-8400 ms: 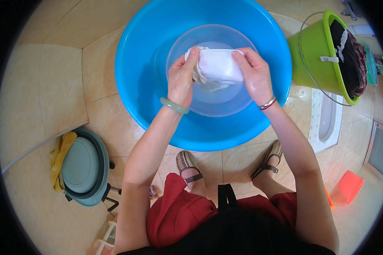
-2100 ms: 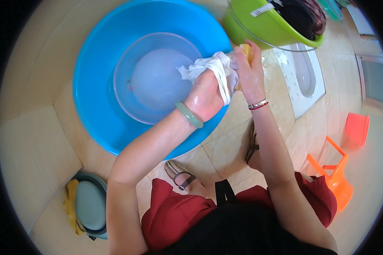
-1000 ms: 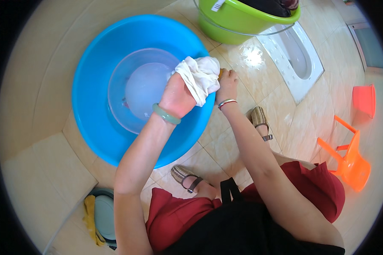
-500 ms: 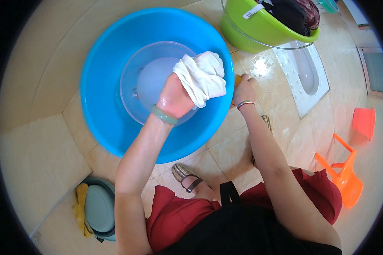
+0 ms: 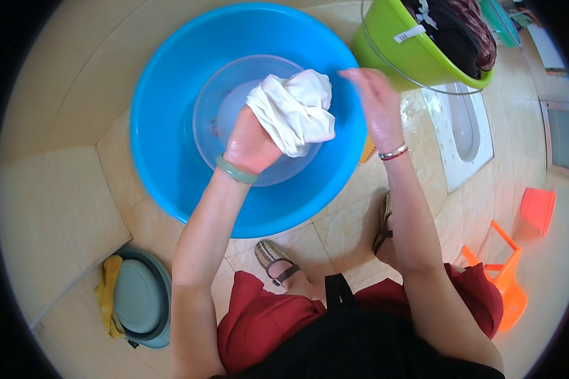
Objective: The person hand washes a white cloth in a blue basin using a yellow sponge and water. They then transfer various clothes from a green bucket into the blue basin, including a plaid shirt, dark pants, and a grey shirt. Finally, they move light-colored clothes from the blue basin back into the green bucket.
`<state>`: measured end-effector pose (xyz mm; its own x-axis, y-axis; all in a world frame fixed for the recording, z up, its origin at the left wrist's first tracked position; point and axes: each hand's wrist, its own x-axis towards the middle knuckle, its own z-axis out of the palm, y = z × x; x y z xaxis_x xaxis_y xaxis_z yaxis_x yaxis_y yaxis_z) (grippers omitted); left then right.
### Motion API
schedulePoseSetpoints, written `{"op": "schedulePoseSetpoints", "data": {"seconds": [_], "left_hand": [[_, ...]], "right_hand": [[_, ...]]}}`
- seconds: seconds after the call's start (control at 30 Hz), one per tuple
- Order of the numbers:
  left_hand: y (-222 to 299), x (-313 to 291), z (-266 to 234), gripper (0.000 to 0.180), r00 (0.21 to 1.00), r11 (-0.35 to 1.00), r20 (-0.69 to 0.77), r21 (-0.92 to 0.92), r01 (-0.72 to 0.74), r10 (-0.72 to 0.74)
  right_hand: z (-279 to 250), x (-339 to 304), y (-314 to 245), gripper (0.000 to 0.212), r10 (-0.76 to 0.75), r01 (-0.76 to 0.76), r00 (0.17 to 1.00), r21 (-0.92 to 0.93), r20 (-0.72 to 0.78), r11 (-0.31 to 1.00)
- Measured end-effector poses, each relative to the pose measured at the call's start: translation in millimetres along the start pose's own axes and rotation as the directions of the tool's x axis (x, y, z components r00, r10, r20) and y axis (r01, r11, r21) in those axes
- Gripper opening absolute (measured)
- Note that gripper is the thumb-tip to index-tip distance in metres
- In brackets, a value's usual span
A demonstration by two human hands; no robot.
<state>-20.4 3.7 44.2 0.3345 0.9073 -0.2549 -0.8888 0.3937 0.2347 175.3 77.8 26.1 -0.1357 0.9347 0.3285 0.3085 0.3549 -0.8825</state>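
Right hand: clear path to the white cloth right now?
Probably yes. The right hand looks empty and is close to the white cloth, which is draped over the left hand; nothing visible blocks the gap above the blue tub.

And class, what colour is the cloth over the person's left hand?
White overall; the cloth shows best in the head view.

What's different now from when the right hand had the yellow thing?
The right hand let go of the yellow block, now beside the blue tub, and came up empty. The white cloth moved left, over the clear bowl. The left hand is still tucked in the cloth; the tub and green bucket look unmoved.
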Motion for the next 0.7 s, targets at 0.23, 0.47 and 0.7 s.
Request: {"op": "schedulePoseSetpoints", "data": {"seconds": [0.23, 0.47, 0.7], "left_hand": [[37, -30, -11, 0.043, 0.977, 0.961, -0.063, 0.203, -0.189, 0.205], [42, -58, -37, 0.043, 0.876, 0.912, -0.304, 0.29, -0.289, 0.374], [5, -31, -57, 0.045, 0.78, 0.913, -0.487, 0.307, -0.267, 0.392]], "right_hand": [[56, 8, -57, 0.039, 0.2, -0.386, 0.821, 0.262, 0.535, 0.884], [99, 11, -25, 0.031, 0.151, -0.199, 0.904, 0.082, 0.399, 0.977], [136, -30, -63, 0.019, 0.15, -0.294, 0.867, 0.243, 0.476, 0.924]]}}
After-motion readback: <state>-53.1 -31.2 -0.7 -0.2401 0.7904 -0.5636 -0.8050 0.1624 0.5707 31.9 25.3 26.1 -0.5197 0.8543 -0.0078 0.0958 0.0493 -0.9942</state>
